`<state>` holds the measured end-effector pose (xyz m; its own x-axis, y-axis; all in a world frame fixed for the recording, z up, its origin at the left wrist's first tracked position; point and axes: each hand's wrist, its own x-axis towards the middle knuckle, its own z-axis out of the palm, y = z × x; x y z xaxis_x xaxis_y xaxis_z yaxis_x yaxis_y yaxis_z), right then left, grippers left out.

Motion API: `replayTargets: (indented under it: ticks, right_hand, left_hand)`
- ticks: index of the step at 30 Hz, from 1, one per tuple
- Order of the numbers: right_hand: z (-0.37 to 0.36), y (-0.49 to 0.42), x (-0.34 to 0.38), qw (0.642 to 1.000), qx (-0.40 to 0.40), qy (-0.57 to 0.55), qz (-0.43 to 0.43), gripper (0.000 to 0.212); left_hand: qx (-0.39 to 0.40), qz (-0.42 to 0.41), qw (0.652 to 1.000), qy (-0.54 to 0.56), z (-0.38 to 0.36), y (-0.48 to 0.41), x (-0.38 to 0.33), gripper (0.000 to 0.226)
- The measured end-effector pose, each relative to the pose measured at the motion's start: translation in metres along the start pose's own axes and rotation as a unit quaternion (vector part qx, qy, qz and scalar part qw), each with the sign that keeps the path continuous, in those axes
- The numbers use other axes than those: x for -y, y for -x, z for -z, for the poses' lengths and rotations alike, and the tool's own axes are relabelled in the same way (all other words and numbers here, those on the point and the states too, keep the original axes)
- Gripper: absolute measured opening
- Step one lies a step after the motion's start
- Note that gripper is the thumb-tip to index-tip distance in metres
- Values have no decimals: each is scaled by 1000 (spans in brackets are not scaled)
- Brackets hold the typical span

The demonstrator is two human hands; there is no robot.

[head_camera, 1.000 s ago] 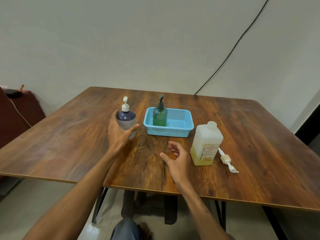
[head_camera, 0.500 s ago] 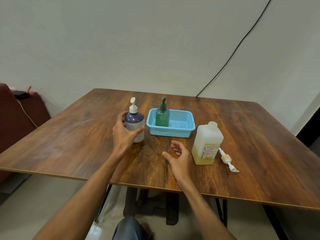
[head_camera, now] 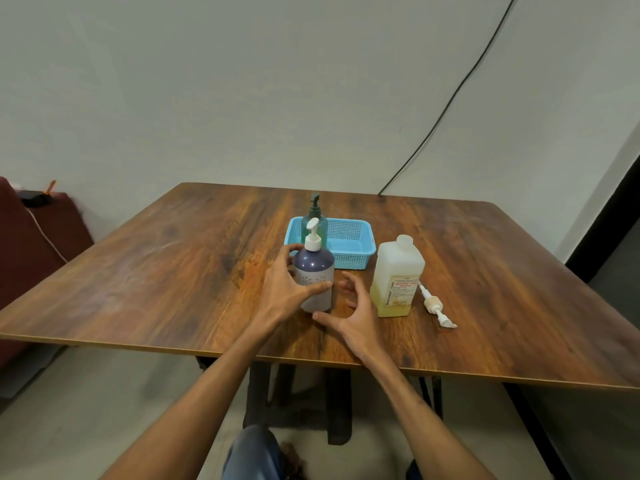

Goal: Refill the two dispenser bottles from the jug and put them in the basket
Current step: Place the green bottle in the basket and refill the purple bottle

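Observation:
My left hand (head_camera: pixel 284 292) grips a purple dispenser bottle (head_camera: pixel 314 271) with a white pump; it stands upright on the wooden table (head_camera: pixel 173 265), in front of the blue basket (head_camera: pixel 349 242). A green dispenser bottle (head_camera: pixel 314 221) stands in the basket's left end. My right hand (head_camera: pixel 353 313) hovers just right of the purple bottle, fingers loosely curved, holding nothing. The white jug (head_camera: pixel 396 277), part full of yellowish liquid, stands right of that hand.
A loose white pump head (head_camera: pixel 437 304) lies on the table right of the jug. A black cable (head_camera: pixel 450 98) runs down the wall. A dark red seat (head_camera: pixel 31 244) stands at the left. The table's near edge crosses above my forearms.
My left hand has drawn the purple bottle right and toward me, from left of the basket to in front of it. My right hand stays close beside it.

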<state>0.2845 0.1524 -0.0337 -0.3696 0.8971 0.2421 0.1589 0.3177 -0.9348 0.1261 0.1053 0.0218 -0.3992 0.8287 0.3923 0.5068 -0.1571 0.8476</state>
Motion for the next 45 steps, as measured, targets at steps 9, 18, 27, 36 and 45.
replayTargets:
  ticks: [9,18,27,36,45]
  right_hand:
    - [-2,-10,1,999,37,-32,16,96]
    - [-5,-14,-3,998,23,-47,17,90]
    - [-7,-13,-4,999,4,-26,20,86]
    - [-5,-14,-5,1000,11,-21,14,89]
    - [-6,-13,-4,1000,5,-19,19,89]
  left_hand:
    - [61,9,998,12,-15,5,-6,83]
    - [96,-30,988,115,-12,-4,-26,56]
    - [-22,-34,990,132,-20,-10,-30,34]
    - [68,-35,989,124,-21,-6,-30,45]
    - [-47,-47,992,105,-23,-11,-33,35]
